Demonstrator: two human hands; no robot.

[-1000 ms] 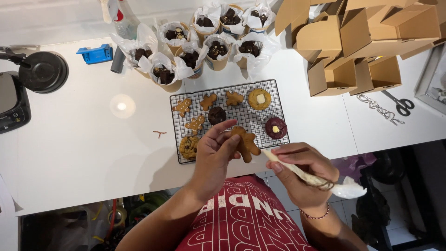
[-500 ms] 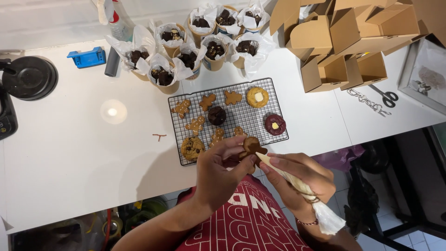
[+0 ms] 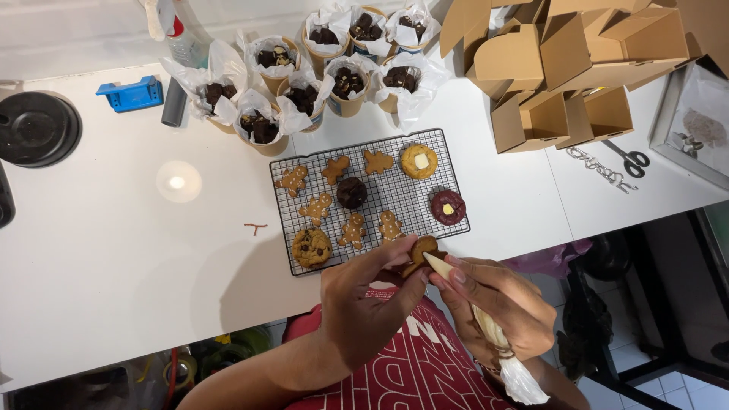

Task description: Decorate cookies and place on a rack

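Observation:
My left hand (image 3: 363,302) pinches a small gingerbread cookie (image 3: 420,251) just below the front edge of a black wire cooling rack (image 3: 456,184). My right hand (image 3: 497,301) grips a white piping bag (image 3: 490,330), and the bag's tip touches the cookie. On the rack lie several gingerbread men (image 3: 352,229), a dark chocolate cookie (image 3: 351,192), a chocolate chip cookie (image 3: 311,247), a yellow cookie (image 3: 419,161) and a red cookie (image 3: 448,206).
Several paper cups of brownies (image 3: 262,127) stand behind the rack. Folded cardboard boxes (image 3: 562,68) pile up at the back right, with scissors (image 3: 630,159) and a chain beside them. A black round lid (image 3: 34,129), a blue plastic piece (image 3: 130,94) and a bottle sit at the left.
Both hands have drawn the cookie and the piping bag down, off the rack's front edge and closer to my body. The view has shifted slightly.

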